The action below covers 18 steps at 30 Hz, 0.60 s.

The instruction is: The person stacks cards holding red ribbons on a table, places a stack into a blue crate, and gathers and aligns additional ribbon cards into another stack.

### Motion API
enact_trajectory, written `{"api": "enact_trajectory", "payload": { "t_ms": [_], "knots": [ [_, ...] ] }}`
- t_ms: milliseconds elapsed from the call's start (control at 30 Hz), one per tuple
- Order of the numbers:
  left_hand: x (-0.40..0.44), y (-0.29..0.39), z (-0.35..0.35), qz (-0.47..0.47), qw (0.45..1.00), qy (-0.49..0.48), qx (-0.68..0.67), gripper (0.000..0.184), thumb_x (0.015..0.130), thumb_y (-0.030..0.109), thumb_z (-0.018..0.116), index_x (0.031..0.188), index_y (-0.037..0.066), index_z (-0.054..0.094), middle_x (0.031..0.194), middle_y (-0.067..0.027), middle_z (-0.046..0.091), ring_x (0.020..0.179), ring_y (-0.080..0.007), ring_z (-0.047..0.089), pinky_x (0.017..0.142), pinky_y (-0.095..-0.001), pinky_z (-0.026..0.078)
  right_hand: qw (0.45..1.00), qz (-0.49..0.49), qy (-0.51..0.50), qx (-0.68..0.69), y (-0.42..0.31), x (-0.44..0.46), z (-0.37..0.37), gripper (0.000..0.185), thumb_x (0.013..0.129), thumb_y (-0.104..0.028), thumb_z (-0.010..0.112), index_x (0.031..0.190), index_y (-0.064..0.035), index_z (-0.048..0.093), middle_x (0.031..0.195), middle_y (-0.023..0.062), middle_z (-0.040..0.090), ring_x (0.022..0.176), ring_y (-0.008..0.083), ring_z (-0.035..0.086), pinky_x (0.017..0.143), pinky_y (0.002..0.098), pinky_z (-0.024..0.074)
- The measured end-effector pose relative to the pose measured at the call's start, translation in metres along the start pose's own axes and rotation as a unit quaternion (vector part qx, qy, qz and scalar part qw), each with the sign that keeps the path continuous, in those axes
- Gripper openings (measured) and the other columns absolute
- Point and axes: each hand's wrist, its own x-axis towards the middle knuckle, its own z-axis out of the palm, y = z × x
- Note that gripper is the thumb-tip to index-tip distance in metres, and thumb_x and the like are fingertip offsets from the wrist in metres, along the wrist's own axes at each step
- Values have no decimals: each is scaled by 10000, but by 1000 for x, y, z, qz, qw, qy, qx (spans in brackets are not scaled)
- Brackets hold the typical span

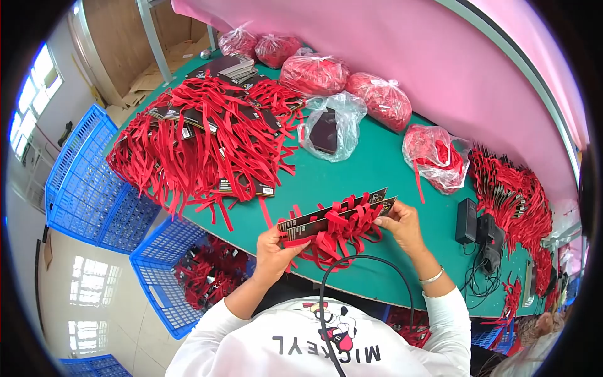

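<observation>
Between my two hands is a small stack of black printed cards (320, 225) with red ribbons (345, 231) looped through and hanging from them. My left hand (271, 252) is closed on the left end of the cards, thumb along the near side. My right hand (405, 227) pinches their right end, by the upper corner. The cards stand on edge above the table's near side, fanned slightly apart. To the left lies a large heap of black cards with red ribbons (207, 138).
Clear bags of red ribbon (314, 74) line the back of the green table (377, 169). An open plastic bag (352, 122) holds a dark item. Right are a ribbon bag (436, 157), a ribboned card row (512, 195) and black adapters (467, 220) with cables. Blue crates (157, 286) stand left.
</observation>
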Motion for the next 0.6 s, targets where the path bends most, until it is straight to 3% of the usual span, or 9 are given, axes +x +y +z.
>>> {"api": "enact_trajectory", "payload": {
  "t_ms": [67,100,167,267,367,467,500,600],
  "knots": [
    [-1,-1,-2,-1,1000,3,2,244,850,-20,756,1083,-3,687,973,-26,711,831,-71,637,750,-235,527,999,-3,5,34,14,3,3,248,789,-24,787,1018,-23,692,888,-14,688,868,84,646,853,273,536],
    [-1,-5,-6,-30,999,-1,-9,335,823,-106,731,1139,-18,663,1096,-77,716,996,-142,673,916,-311,554,998,-2,-7,58,12,4,4,289,783,-34,791,1049,-24,679,928,3,688,911,101,646,866,291,534],
    [0,-6,-7,-23,1000,7,-19,312,830,-101,726,1126,-26,665,1082,-79,719,972,-145,679,901,-308,561,994,-2,-29,105,6,8,3,374,769,-56,800,1111,-26,654,1006,37,689,999,134,644,891,326,530],
    [4,-11,-2,-28,997,27,-66,285,838,-99,715,1113,-37,670,1049,-79,724,920,-143,688,861,-295,570,972,-153,83,-155,-34,2,1,540,735,-88,822,1221,-30,595,1204,105,648,1170,232,600,1001,412,478],
    [4,-5,11,-47,996,58,-49,272,845,-103,696,1110,-43,675,995,-83,730,859,-136,697,806,-274,580,866,-366,111,-322,-95,-4,18,669,696,-154,844,1283,-28,548,1335,149,569,1279,328,518,1087,470,394],
    [6,-1,23,-28,998,29,-40,280,849,-86,702,1122,-31,674,1001,-75,724,847,-112,689,763,-253,574,825,-409,-32,-388,-110,0,37,727,680,-211,853,1306,-22,535,1292,146,597,1224,358,544,1082,488,373],
    [8,1,27,-50,995,21,-81,264,906,-33,674,1169,-25,648,1002,-52,712,850,-97,667,768,-252,563,838,-383,-61,-384,-108,3,44,652,687,-238,850,1243,-20,587,1187,143,647,1113,345,596,975,449,448],
    [11,3,25,-109,984,-7,-139,348,910,-12,678,1248,-21,595,1059,-56,696,928,-90,653,834,-252,549,899,-257,-110,-338,-93,29,46,511,669,-184,863,1100,-10,651,1036,137,694,919,308,653,837,399,506]
  ]
}}
